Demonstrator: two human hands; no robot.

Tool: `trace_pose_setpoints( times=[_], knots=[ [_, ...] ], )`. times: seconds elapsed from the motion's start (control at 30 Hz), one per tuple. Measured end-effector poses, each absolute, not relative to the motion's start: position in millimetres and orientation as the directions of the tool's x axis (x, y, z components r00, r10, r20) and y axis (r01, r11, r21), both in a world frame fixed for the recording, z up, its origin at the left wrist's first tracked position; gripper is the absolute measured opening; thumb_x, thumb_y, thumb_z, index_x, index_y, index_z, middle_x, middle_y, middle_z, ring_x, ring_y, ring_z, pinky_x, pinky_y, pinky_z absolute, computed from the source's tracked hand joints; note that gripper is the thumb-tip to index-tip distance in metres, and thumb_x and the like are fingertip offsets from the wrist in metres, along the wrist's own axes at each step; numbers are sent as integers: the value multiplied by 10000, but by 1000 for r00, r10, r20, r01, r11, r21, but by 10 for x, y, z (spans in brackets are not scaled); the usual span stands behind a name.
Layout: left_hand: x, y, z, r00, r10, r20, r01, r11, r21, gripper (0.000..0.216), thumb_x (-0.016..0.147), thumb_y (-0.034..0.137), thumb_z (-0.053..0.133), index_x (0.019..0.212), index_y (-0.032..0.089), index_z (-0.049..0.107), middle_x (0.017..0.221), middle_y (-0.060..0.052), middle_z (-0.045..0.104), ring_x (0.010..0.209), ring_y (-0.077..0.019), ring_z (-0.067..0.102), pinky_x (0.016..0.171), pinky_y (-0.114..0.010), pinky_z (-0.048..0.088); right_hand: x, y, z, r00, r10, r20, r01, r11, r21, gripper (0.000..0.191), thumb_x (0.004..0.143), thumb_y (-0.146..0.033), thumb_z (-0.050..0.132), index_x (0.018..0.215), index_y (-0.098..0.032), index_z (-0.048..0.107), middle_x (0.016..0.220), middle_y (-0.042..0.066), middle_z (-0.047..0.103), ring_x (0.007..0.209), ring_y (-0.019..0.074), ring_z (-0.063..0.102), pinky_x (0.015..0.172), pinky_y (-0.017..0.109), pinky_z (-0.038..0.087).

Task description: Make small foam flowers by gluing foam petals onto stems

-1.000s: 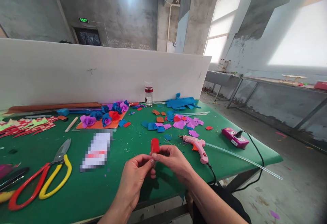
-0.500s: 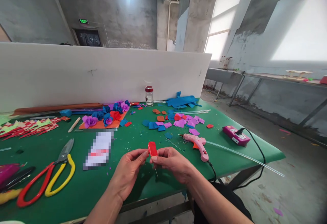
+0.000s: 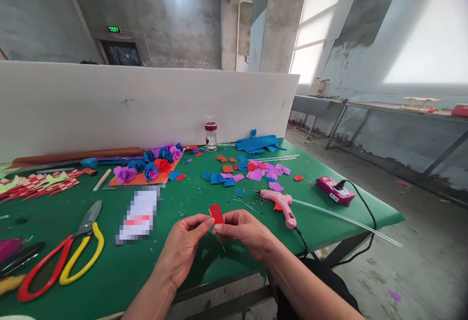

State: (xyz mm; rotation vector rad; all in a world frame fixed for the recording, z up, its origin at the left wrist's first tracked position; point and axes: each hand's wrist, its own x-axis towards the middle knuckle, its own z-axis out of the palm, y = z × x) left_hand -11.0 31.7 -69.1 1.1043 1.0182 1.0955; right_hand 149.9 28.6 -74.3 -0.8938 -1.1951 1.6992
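Between my two hands, over the front of the green table (image 3: 183, 261), is a small piece of red crepe paper (image 3: 216, 213). My left hand (image 3: 188, 242) pinches its left edge between thumb and fingertips. From the other side my right hand (image 3: 243, 232) pinches the lower right of it. A thin wire (image 3: 222, 245) sticks out below the right fingertips; its upper part is hidden. Beyond the hands lie loose purple paper petals (image 3: 258, 173) and blue petals (image 3: 217, 178). A pink glue gun (image 3: 280, 203) with a clear glue stick rests right of my right hand.
Red-and-yellow scissors (image 3: 82, 242) lie at the left, beside a blurred white paper (image 3: 139, 215). Finished paper flowers (image 3: 151, 166) sit at the back left. A lidded glass jar (image 3: 211, 137) stands before the white board (image 3: 153, 105). A corded power strip (image 3: 334, 192) is on the right.
The red paper has turned a little between my fingers, and its face looks darker. Both hands keep their pinch. The whole view has shifted slightly.
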Motion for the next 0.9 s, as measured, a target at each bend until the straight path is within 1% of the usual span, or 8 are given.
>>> trace_pose_setpoints(
  times=[0.1,0.2,0.33,0.57,0.67,0.77,0.9],
  knots=[
    [-91,305,-682,138,988,-72,-158,93,983,273,589,415,811,626,156,733,639,-34,650,646,-142,512,630,-229,414,1497,289,-770,-378,923,-70,-232,-168,-958,441,576,-505,825,734,-110,707,669,-1,588,598,80,464,648,246,360],
    [-75,312,-698,61,994,-96,-201,106,974,301,525,415,838,647,159,740,636,-34,659,642,-147,530,628,-235,426,1486,294,-798,-378,924,-55,-209,-143,-968,428,605,-512,807,734,-116,707,618,-19,558,582,78,444,625,240,344],
    [-45,324,-704,-25,990,-137,-279,124,952,332,448,393,867,627,150,729,568,-8,623,576,-118,500,586,-226,417,1465,302,-824,-372,926,-65,-205,-150,-967,428,596,-513,810,715,-114,710,603,-18,557,573,77,445,617,242,339],
    [-16,300,-655,-39,986,-164,-349,141,927,337,424,362,878,637,148,729,583,-3,630,579,-114,506,582,-230,428,1452,303,-837,-387,915,-112,-304,-241,-921,397,571,-460,844,704,-115,699,660,-3,603,562,68,485,678,263,397],
    [2,282,-634,-24,989,-146,-364,127,923,326,436,361,873,631,149,720,575,2,620,580,-114,507,583,-232,430,1437,300,-842,-420,902,-99,-355,-264,-897,397,562,-452,855,700,-115,695,657,-9,602,554,63,482,713,277,416],
    [19,265,-625,-3,992,-124,-385,114,916,308,471,363,863,624,145,707,546,9,594,554,-105,491,561,-227,418,1422,302,-861,-456,885,-93,-390,-293,-873,389,575,-444,855,705,-115,692,649,-18,588,549,60,470,708,276,421],
    [23,257,-647,15,993,-120,-409,116,905,299,501,363,857,615,143,690,532,9,580,548,-100,486,549,-216,412,1410,306,-892,-504,860,-77,-460,-343,-819,366,589,-408,859,723,-118,680,759,4,622,598,74,523,736,295,441]
  ],
)
